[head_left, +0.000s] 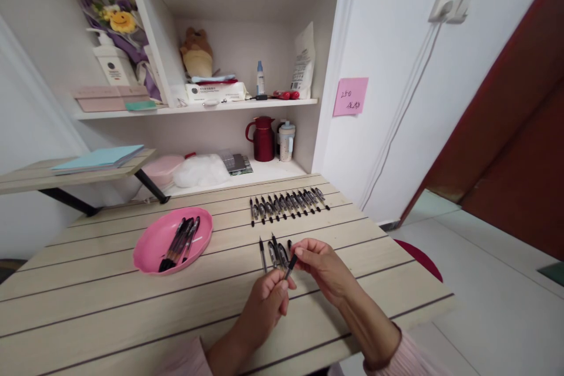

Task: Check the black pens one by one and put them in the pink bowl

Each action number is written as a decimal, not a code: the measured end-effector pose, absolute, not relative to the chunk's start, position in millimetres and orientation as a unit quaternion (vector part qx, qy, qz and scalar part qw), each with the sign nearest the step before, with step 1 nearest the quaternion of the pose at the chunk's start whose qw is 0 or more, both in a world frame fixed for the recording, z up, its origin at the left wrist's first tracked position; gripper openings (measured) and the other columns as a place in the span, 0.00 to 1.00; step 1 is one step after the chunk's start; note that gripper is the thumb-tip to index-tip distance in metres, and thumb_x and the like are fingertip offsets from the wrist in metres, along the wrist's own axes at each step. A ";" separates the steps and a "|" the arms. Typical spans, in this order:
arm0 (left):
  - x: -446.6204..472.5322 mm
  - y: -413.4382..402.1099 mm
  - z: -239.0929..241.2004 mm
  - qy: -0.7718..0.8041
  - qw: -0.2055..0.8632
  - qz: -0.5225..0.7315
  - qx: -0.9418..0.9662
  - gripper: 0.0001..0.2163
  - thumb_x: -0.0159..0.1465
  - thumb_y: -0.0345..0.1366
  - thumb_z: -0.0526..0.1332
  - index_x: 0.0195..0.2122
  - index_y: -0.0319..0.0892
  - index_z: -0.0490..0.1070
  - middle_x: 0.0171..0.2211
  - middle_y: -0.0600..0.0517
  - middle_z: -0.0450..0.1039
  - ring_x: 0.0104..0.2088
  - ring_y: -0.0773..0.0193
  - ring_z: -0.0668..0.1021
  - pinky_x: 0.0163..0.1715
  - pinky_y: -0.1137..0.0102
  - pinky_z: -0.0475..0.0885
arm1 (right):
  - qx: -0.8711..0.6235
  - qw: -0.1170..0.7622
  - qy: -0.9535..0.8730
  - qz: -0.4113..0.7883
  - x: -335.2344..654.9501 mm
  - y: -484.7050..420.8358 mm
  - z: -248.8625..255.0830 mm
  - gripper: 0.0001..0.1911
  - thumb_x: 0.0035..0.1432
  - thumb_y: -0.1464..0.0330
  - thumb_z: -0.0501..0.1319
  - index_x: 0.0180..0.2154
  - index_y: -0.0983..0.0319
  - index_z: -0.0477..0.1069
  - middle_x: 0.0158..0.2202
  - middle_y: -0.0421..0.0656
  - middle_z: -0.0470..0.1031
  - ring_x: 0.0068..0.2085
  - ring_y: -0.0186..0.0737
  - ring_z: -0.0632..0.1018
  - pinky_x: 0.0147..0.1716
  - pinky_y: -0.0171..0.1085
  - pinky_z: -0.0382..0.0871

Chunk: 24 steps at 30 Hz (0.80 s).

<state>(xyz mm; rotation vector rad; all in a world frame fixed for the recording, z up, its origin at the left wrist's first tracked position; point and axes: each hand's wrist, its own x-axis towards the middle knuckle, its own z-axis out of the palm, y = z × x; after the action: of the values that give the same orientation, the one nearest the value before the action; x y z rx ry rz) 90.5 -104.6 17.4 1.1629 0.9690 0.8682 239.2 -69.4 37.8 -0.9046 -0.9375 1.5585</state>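
Observation:
My left hand (268, 299) is closed around the lower part of a black pen (291, 267), held tilted above the table. The thumb and forefinger of my right hand (324, 267) pinch the pen's black upper end; I cannot tell whether that end is a cap. Just beyond my hands lie a few loose pen parts and black clips (273, 252), partly covered by my fingers. To their left, a slim pen (263, 255) points away from me. Farther back, several black pens (286, 204) lie side by side in a neat row.
At the left, a pink bowl (147, 232) holds several dark pens (180, 241). A small raised stand (127, 167) bears blue paper (101, 157). Behind the table (110, 317), shelves hold a red jug (264, 140) and a pale cup (286, 141). The table's right edge borders the floor.

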 end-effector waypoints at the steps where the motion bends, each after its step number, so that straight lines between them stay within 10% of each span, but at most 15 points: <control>1: 90.6 -104.7 17.9 0.429 0.638 0.381 0.513 0.08 0.57 0.40 0.54 0.31 0.40 0.65 0.12 0.62 0.58 0.10 0.77 0.53 0.12 0.77 0.43 | -0.386 0.529 -0.396 0.643 239.2 -68.6 36.6 0.15 0.35 0.61 0.70 0.23 0.64 0.71 0.23 0.39 0.71 0.23 0.30 0.67 0.26 0.32 0.61; 8: 90.3 -101.3 17.7 0.446 0.638 0.398 0.485 0.10 0.56 0.43 0.55 0.31 0.40 0.64 0.13 0.62 0.58 0.10 0.78 0.52 0.12 0.76 0.42 | -0.490 0.478 -0.539 0.491 255.0 -40.5 35.7 0.13 0.48 0.58 0.60 0.29 0.62 0.69 0.25 0.40 0.71 0.27 0.34 0.70 0.26 0.33 0.60; 14: 89.9 -98.2 14.8 0.465 0.633 0.435 0.440 0.13 0.55 0.46 0.56 0.32 0.40 0.64 0.14 0.63 0.57 0.10 0.79 0.50 0.12 0.77 0.40 | -0.667 0.251 -0.679 0.176 251.0 -18.7 18.4 0.11 0.43 0.67 0.61 0.34 0.62 0.69 0.28 0.45 0.74 0.31 0.41 0.72 0.29 0.35 0.56; 19: 88.9 -100.5 18.1 0.464 0.633 0.430 0.446 0.13 0.55 0.45 0.56 0.32 0.40 0.63 0.15 0.62 0.56 0.11 0.79 0.50 0.12 0.77 0.40 | -0.652 0.319 -0.643 0.243 247.0 -15.2 7.8 0.08 0.40 0.75 0.61 0.29 0.63 0.69 0.23 0.44 0.72 0.29 0.40 0.71 0.28 0.35 0.54; 24: 88.5 -99.9 17.4 0.467 0.637 0.410 0.455 0.12 0.57 0.44 0.54 0.33 0.40 0.63 0.15 0.62 0.56 0.11 0.79 0.50 0.12 0.77 0.40 | -0.535 0.471 -0.548 0.437 255.6 -15.1 26.6 0.09 0.49 0.63 0.59 0.27 0.62 0.68 0.20 0.37 0.66 0.22 0.32 0.66 0.23 0.33 0.55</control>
<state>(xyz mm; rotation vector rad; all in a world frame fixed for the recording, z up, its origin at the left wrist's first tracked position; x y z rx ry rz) 88.5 -99.9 17.4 1.0397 1.0670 0.9357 255.6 -15.1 26.6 -1.3116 -1.3430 1.0697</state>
